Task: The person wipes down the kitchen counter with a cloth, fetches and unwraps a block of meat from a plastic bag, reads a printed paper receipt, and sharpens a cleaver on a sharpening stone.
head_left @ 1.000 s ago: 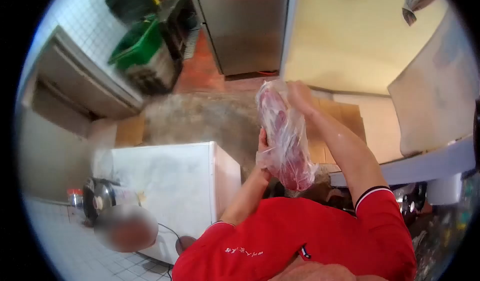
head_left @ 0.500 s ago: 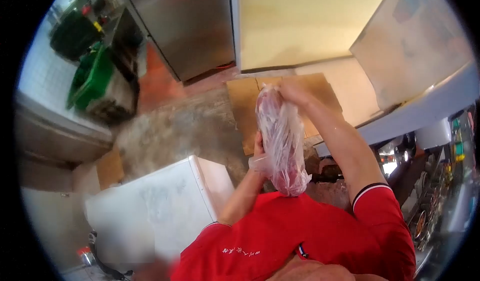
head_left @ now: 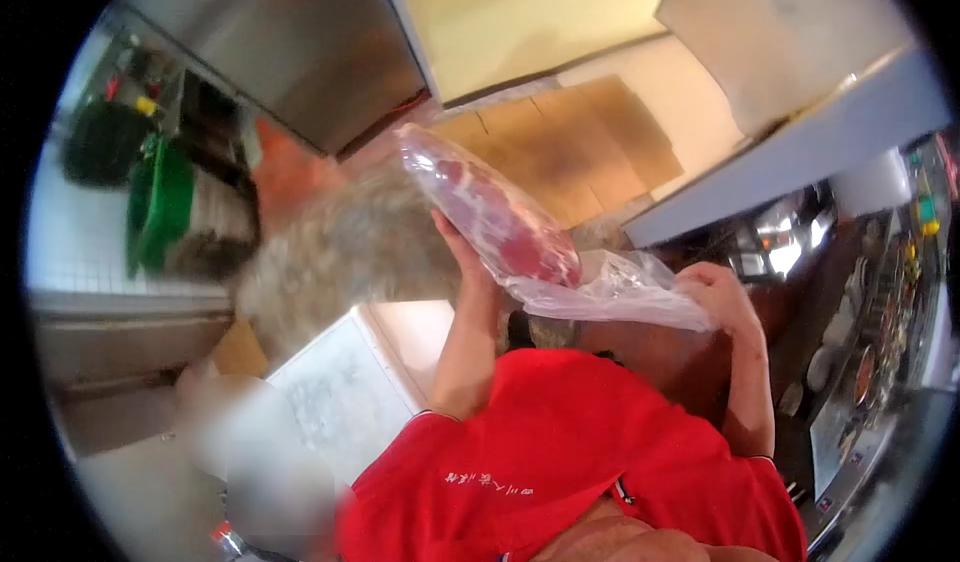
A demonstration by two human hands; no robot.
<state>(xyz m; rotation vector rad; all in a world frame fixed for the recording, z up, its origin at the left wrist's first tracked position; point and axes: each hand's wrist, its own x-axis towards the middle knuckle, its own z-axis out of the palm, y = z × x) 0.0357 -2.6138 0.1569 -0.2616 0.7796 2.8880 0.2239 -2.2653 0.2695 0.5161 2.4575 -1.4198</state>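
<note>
Work status (judged): handling in progress, approx. mid-op. Done: the long, red, white-streaked piece of raw meat (head_left: 500,207) sits inside the clear, thin, soft plastic bag (head_left: 640,297), w/ film lying close over most of its length. Not done: the bag's slack end isn't tied or folded flat; it extends past the meat as a loose, crumpled tail. Whether the bag is being opened or closed: can't tell.

Pos.: meat is held in mid-air, fwd of the red short-sleeved shirt w/ white lettering (head_left: 520,442), above the grey stained floor (head_left: 350,242).

Orientation: long axis runs diagonally, far-left to near-right. Narrower end points fwd & to the person's left, twd the foot of the tall grey metal door (head_left: 290,52). Blunt end faces back & to the right, twd the bag tail. Tilt vs. horizontal: can't tell.

Left hand (head_left: 466,249): clamped on the meat thru the film, at its left/under side; most fingers hidden behind it.

Right hand (head_left: 722,300): fingers closed on the bag's slack end, apart from the meat; film stretches b/w the two.

Surroundings: white box-shaped unit (head_left: 340,397) stands at the left; brown flat cardboard sheet (head_left: 580,142) lies beyond the meat
</note>
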